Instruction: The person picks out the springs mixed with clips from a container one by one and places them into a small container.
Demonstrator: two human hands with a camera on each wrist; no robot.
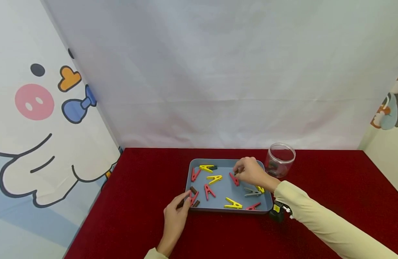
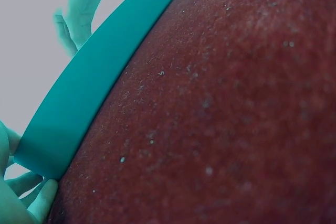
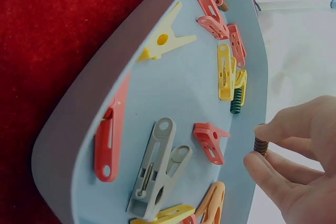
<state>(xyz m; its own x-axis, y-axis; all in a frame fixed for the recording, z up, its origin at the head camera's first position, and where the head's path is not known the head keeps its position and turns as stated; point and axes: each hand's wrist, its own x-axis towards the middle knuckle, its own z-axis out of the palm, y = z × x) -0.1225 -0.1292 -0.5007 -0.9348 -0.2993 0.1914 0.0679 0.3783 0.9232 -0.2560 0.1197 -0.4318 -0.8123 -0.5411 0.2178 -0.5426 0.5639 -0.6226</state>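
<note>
**My small brown ribbed coil (image 3: 261,146), pinched over the shallow blue-grey rectangular tray (image 1: 223,191)**

My right hand (image 1: 249,170) pinches the coil between thumb and fingers, above the tray's far side; my left hand (image 1: 176,213) grips the tray's near left corner; a red plastic clip (image 3: 211,142) lies in the tray beside my right hand, and a grey plastic clip (image 3: 155,166) in the tray's right part; two more brown coils (image 1: 193,190) lie by another red clip (image 1: 194,198) at the tray's near left corner; a dark green coil (image 3: 236,100) sits just beside a yellow plastic clip (image 3: 226,74) at the tray's far left; a clear round jar (image 1: 280,162), dark contents indistinct, stands near the tray's far right corner; red cloth (image 1: 137,194) spreads beneath the tray.
</note>
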